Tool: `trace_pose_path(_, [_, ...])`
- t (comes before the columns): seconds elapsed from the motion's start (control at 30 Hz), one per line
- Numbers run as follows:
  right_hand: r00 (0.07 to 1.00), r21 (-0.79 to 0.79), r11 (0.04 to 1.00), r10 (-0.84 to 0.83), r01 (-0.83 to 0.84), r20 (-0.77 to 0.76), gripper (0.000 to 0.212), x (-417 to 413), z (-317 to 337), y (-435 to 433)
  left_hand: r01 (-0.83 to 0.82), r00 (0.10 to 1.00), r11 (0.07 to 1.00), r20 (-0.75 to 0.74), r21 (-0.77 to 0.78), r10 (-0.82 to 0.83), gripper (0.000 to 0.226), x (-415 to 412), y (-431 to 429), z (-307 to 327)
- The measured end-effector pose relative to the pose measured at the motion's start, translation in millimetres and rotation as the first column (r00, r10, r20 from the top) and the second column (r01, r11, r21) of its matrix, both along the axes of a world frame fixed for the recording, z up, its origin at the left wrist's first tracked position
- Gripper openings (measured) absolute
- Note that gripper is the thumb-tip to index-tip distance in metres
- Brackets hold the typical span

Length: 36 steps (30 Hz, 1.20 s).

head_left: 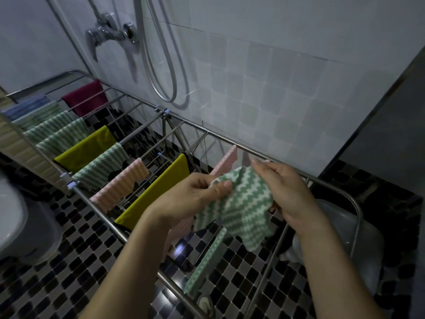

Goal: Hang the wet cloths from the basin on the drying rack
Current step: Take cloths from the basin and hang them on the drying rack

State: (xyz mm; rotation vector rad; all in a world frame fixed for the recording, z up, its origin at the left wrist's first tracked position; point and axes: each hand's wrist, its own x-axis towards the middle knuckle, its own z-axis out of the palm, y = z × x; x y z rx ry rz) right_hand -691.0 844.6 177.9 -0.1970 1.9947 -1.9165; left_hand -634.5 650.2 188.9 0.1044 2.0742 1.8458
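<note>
Both hands on one green-white zigzag cloth (243,203): left hand (195,196) pinches its top left edge between thumb and fingers, right hand (285,187) grips the right edge, fingers curled. Cloth is held bunched in the air over the right end of the steel drying rack (207,132). Hung on rack: 2 yellow-green cloths (89,149), 2 pink ribbed cloths (122,184), 1 maroon cloth (85,97), 1 blue striped cloth (27,105), at least 4 green zigzag ones (103,165). Grey basin (340,217) sits on the checkered floor (80,249) under the rack's right end; contents not clear
</note>
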Motion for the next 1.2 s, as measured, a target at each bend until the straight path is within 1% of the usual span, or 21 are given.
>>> trace_pose_path(0.07, [0.998, 0.004, 0.998, 0.059, -0.059, -0.018, 0.042, 0.5, 2.7, -1.7, -0.031, 0.999, 0.999, -0.04, 0.008, 0.032, 0.032, 2.1, 3.8, -3.6])
trace_pose_path(0.13, [0.988, 0.045, 0.988, 0.147, -0.144, -0.048, 0.042, 0.2, 7.1, -2.5, -0.103, 0.991, 0.993, -0.074, 0.059, 0.107, 0.03, 3.1, 11.6, -5.8])
trace_pose_path(0.23, [0.955, 0.095, 0.952, 0.294, -0.29, -0.038, 0.036, -2.8, 15.2, 8.1, -0.213, 0.973, 0.964, -0.054, 0.157, 0.224, 0.022, 3.2, 29.5, -2.3])
trace_pose_path(0.27, [0.94, 0.133, 0.933, 0.341, -0.334, -0.031, 0.032, -5.8, 16.7, 15.8, -0.258, 0.961, 0.954, -0.062, 0.156, 0.27, 0.022, 1.6, 34.7, -2.1])
trace_pose_path(0.33, [0.913, 0.264, 0.887, 0.404, -0.379, -0.049, 0.019, -15.1, 16.5, 31.5, -0.351, 0.925, 0.93, -0.117, 0.105, 0.362, 0.023, -2.7, 37.9, -4.7])
trace_pose_path(0.4, [0.911, 0.428, 0.84, 0.403, -0.334, -0.081, 0.012, -26.6, 12.7, 47.2, -0.402, 0.899, 0.914, -0.165, 0.056, 0.405, 0.026, -5.9, 40.4, -9.1])
trace_pose_path(0.5, [0.926, 0.637, 0.752, 0.343, -0.17, -0.158, 0.013, -39.0, 5.6, 67.0, -0.439, 0.884, 0.894, -0.22, -0.087, 0.412, 0.024, -7.7, 47.0, -20.2])
trace_pose_path(0.6, [0.935, 0.716, 0.698, 0.238, 0.025, -0.264, 0.015, -49.2, -3.9, 83.7, -0.435, 0.887, 0.866, -0.28, -0.246, 0.366, 0.018, -13.5, 57.3, -32.5])
trace_pose_path(0.67, [0.939, 0.74, 0.669, 0.202, 0.075, -0.278, 0.011, -57.1, -10.0, 89.3, -0.389, 0.908, 0.849, -0.304, -0.357, 0.288, 0.018, -19.2, 61.8, -40.7])
trace_pose_path(0.73, [0.972, 0.716, 0.694, 0.113, 0.072, -0.207, 0.017, -65.6, -16.6, 95.9, -0.318, 0.934, 0.814, -0.309, -0.485, 0.181, 0.017, -28.2, 69.1, -51.1])
trace_pose_path(0.8, [0.998, 0.637, 0.769, -0.015, 0.055, -0.068, 0.019, -74.0, -24.8, 100.4, -0.283, 0.941, 0.756, -0.324, -0.59, 0.099, 0.018, -37.5, 78.6, -62.6])
trace_pose_path(0.87, [0.99, 0.488, 0.87, -0.121, 0.07, 0.074, 0.017, -80.6, -33.8, 100.9, -0.296, 0.936, 0.712, -0.341, -0.637, 0.085, 0.02, -44.3, 88.5, -70.9])
trace_pose_path(0.93, [0.967, 0.336, 0.928, -0.216, 0.159, 0.138, 0.018, -87.0, -42.6, 104.2, -0.338, 0.926, 0.7, -0.355, -0.629, 0.128, 0.019, -50.5, 98.7, -74.1])
trace_pose_path(1.0, [0.938, 0.22, 0.936, -0.312, 0.276, 0.15, 0.018, -92.2, -50.0, 111.0, -0.391, 0.901, 0.695, -0.406, -0.603, 0.155, 0.018, -52.4, 108.4, -72.0])
trace_pose_path(1.07, [0.905, 0.157, 0.91, -0.405, 0.384, 0.134, 0.021, -93.4, -55.3, 119.0, -0.418, 0.867, 0.711, -0.483, -0.565, 0.126, 0.019, -50.0, 118.8, -68.7])
trace_pose_path(1.13, [0.864, 0.168, 0.866, -0.491, 0.471, 0.108, 0.022, -90.9, -61.8, 125.8, -0.394, 0.838, 0.747, -0.543, -0.536, 0.052, 0.018, -43.3, 128.2, -68.5])
trace_pose_path(1.2, [0.824, 0.206, 0.829, -0.55, 0.52, 0.135, 0.022, -87.8, -70.2, 134.8, -0.331, 0.815, 0.761, -0.575, -0.558, -0.067, 0.016, -37.5, 139.0, -76.5])
